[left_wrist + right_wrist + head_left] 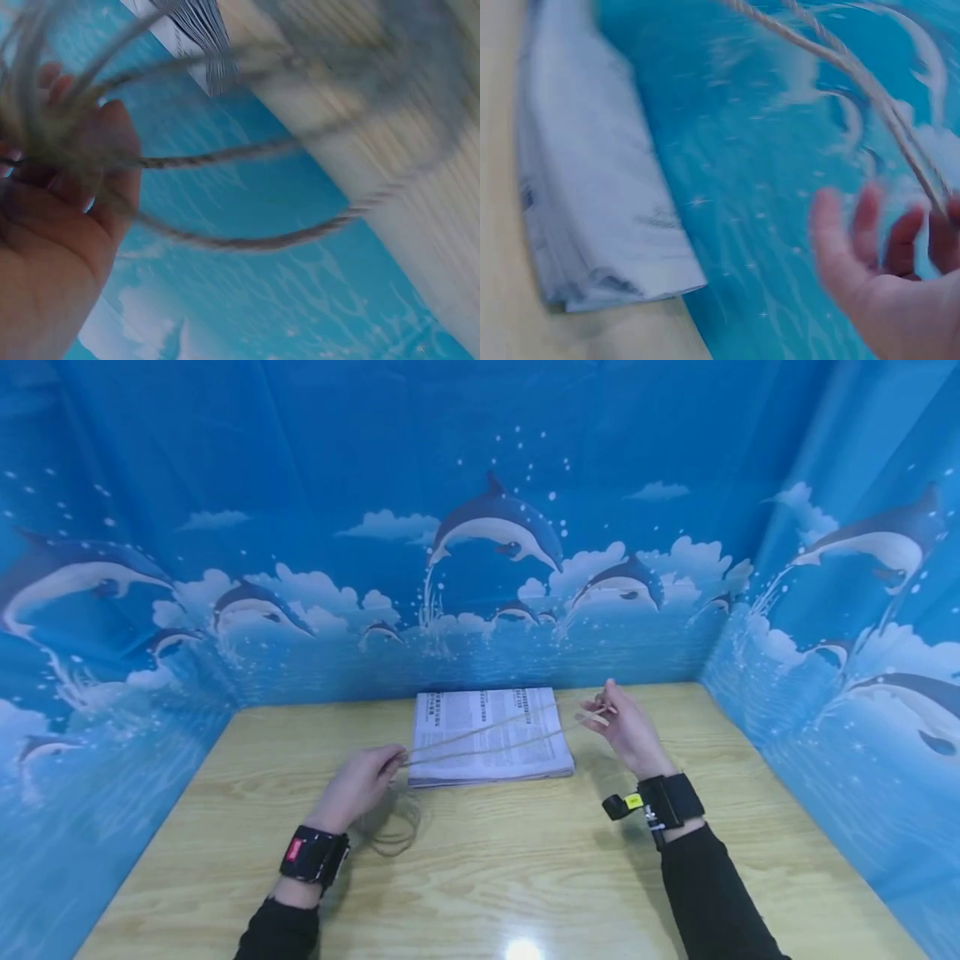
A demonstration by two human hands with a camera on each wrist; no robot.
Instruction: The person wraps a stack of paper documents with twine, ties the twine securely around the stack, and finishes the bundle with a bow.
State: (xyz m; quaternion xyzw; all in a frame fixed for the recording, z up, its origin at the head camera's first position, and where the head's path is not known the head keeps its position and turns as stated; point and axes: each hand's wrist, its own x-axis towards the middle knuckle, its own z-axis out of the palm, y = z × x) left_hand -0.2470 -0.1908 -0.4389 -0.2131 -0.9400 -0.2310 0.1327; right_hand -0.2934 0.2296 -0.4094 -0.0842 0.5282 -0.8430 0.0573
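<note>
Rope: a thin, tan, twisted rope (255, 243) is stretched in two strands across the newspaper stack (487, 740), from its left side to its right; whether the paper is touched cannot be told.
Loose loops: more rope is gathered in slack coils to the near left of the stack; in the left wrist view they are badly blurred, and their ends cannot be made out.
Left hand: the rope is pinched by the left hand (360, 785), left of the stack; the fingertips are partly hidden by coils.
Right hand: the rope is pinched by the right hand (630, 731), right of the stack; in its wrist view the grip is cut off by the frame edge.
Newspaper: the sheets are piled flat, print uppermost; the small text is too fine to be read.
Sleeves: the dark sleeves (716, 902) are cut off on the near side of the stack.
Surroundings: the stack is borne by a wood-grained table (525, 852) and backed by a dolphin-printed blue curtain (337, 485).
</note>
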